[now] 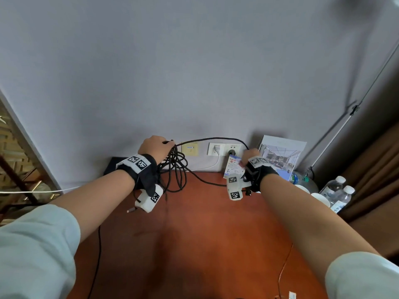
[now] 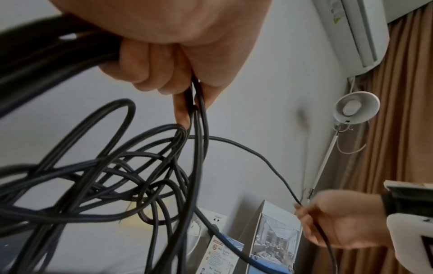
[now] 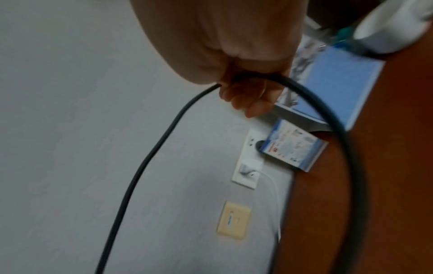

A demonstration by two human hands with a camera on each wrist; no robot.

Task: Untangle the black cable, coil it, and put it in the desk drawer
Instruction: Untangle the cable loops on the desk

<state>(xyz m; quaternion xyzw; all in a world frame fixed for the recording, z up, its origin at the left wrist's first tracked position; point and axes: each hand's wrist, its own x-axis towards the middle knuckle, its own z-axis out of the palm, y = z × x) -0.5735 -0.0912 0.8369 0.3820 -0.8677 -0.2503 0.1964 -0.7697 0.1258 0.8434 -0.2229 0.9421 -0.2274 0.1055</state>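
Note:
The black cable (image 1: 176,169) hangs in several loose loops from my left hand (image 1: 155,146), raised above the back of the reddish-brown desk (image 1: 194,229). In the left wrist view the fingers (image 2: 150,61) curl round a bundle of strands, and tangled loops (image 2: 112,178) dangle below. One strand arcs (image 1: 216,138) across to my right hand (image 1: 250,157), which grips it in front of the wall sockets. The right wrist view shows the cable (image 3: 150,153) running through the curled fingers (image 3: 246,92) and curving down over the desk. No drawer is in view.
Wall sockets (image 1: 224,149) and a beige plate (image 1: 190,148) sit on the grey wall, with a white lead plugged in. A blue-and-white card (image 1: 234,167) and a picture stand (image 1: 278,156) lean at the back right. Water bottles (image 1: 336,190) and cups stand far right. A black box (image 1: 112,167) lies back left.

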